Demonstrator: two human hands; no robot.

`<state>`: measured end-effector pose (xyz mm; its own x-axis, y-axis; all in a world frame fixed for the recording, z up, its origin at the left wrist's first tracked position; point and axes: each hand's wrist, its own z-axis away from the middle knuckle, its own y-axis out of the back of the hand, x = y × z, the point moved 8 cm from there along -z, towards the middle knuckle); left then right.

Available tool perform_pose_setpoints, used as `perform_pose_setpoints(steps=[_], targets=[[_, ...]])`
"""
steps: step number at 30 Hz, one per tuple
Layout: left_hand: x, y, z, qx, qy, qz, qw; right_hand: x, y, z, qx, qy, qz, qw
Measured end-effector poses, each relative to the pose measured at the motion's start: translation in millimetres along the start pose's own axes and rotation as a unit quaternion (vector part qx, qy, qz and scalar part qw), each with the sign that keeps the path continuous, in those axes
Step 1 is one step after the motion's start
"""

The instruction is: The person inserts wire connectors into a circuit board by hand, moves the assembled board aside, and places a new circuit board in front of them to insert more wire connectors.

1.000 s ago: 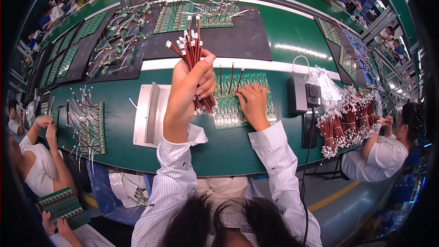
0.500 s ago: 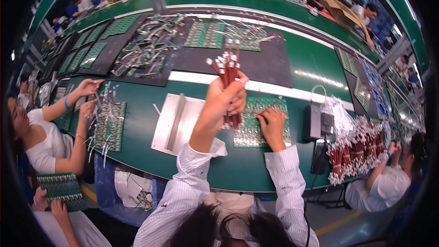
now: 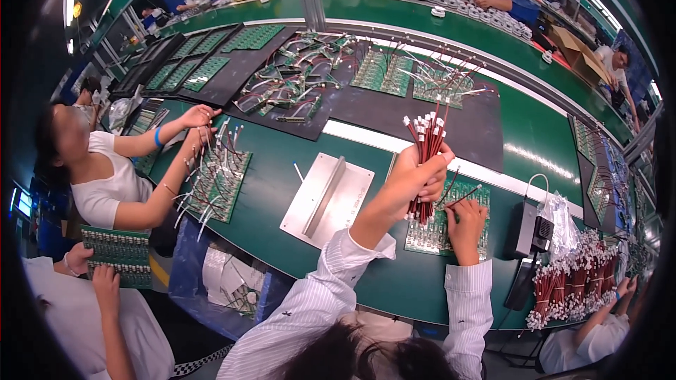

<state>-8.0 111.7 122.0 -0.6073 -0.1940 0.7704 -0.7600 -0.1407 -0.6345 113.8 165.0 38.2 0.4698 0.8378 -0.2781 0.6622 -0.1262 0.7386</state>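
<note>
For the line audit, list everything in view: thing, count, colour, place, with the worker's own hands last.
Wire bundle: one, red with white ends, gripped upright in the left hand.
Circuit board: one, green, under the right hand.
Single wire: one, red, at the right hand's fingertips.
Metal plate: one, silver, left of the board.
Wire heap: many, red, far right edge of the bench.
Black mat: one, beyond the white stripe, carrying wired boards.
Co-worker: one, white top, left, hands on another board.
Left hand: raised, closed round the bundle.
Right hand: resting on the board.
</note>
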Motion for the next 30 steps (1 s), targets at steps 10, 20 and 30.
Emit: perform_pose_setpoints(steps=[10, 20, 30], targets=[[9, 3, 6, 0.026, -0.029, -0.004, 0.999, 5, 11, 15, -0.004, -0.033, -0.031, 0.999], [26, 2, 9, 0.005, -0.087, -0.003, 0.996, 75, 130, 157, 0.071, -0.297, 0.244, 0.921], [33, 15, 4, 0.002, -0.111, 0.015, 0.994, 105, 156, 224, 0.043, -0.423, 0.342, 0.838]])
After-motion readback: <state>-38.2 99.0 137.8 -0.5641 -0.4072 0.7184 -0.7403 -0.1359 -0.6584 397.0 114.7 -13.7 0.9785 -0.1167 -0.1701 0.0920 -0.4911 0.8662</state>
